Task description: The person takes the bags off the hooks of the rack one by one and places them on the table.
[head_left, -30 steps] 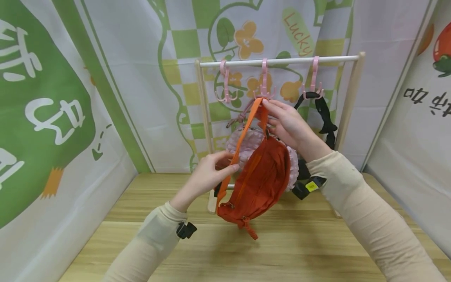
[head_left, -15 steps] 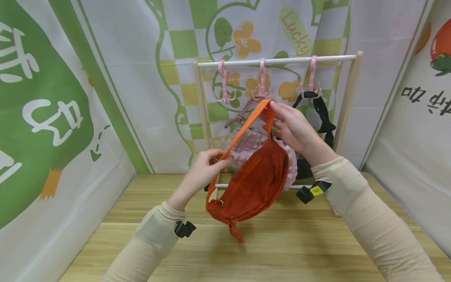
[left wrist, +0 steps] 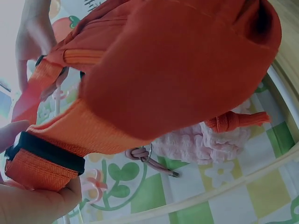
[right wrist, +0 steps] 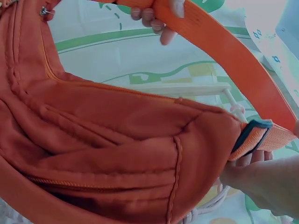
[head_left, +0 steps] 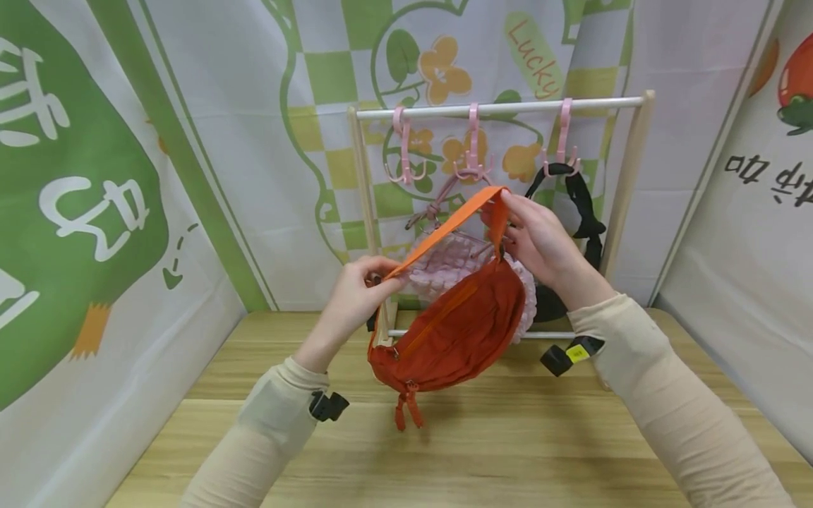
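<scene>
An orange-red waist bag point(head_left: 457, 331) hangs by its bright orange strap point(head_left: 447, 224) between my two hands, in front of a rack. My left hand point(head_left: 358, 300) pinches the strap at its left part; in the left wrist view a black buckle point(left wrist: 46, 153) sits on the strap between thumb and fingers. My right hand point(head_left: 540, 243) holds the strap's upper right end, close to a dark strap adjuster point(right wrist: 252, 138) in the right wrist view. Two red zip pulls point(head_left: 408, 407) dangle under the bag. Behind it, a pink puckered bag point(head_left: 451, 264) is partly hidden.
A rack with a silver bar point(head_left: 521, 108) and wooden posts stands on the wood-grain table point(head_left: 508, 451). Three pink hooks hang from it: a left hook point(head_left: 405, 152), a middle hook point(head_left: 473, 144) bearing the pink bag, and a right hook point(head_left: 564, 134) with a black strap point(head_left: 578, 201).
My hands have moved apart, the left to the left and the right to the right and slightly down. The strap slants more, and the waist bag has swung left and tilted flatter.
</scene>
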`<state>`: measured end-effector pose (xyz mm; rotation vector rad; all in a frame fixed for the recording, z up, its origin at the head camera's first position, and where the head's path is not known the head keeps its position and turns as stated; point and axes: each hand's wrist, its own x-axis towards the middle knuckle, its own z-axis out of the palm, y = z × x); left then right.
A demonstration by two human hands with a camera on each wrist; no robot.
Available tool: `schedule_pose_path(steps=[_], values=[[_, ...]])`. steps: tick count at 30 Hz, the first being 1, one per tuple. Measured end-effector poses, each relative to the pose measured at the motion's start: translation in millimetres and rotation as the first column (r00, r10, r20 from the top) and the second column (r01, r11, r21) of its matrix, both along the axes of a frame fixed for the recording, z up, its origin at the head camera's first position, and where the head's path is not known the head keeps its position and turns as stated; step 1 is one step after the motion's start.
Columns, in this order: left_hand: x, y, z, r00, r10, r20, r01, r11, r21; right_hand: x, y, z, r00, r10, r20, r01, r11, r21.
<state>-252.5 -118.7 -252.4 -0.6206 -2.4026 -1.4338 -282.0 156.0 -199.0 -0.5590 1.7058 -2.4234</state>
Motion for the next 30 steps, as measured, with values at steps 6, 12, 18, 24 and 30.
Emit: schedule_pose_path(steps=[6, 12, 18, 24, 30], values=[[-0.9, -5.1, 3.6, 1.0, 0.003, 0.023, -0.005, 0.999, 0.05, -0.1, 2.0, -7.3, 0.999, -0.03, -0.012, 0.03, 1.0, -0.008], [-0.1, -8.8, 6.2, 1.0, 0.004, 0.022, -0.006, 0.996, 0.092, 0.9, 3.1, -16.3, 0.998, -0.052, -0.026, 0.053, 0.998, 0.016], [1.6, -10.8, 7.4, 1.0, 0.013, 0.02, -0.016, 0.991, 0.136, 3.9, 5.6, -27.1, 0.997, -0.071, -0.032, 0.073, 0.995, 0.067], [1.1, -12.1, 5.7, 0.999, 0.036, 0.028, -0.039, 0.989, 0.143, 5.1, 7.8, -39.6, 0.998, -0.05, -0.038, 0.053, 0.996, 0.079], [-1.1, -13.1, 1.0, 0.996, 0.078, 0.044, -0.084, 0.983, 0.162, 6.2, 9.5, -54.0, 0.999, -0.047, -0.004, 0.047, 0.998, 0.043]])
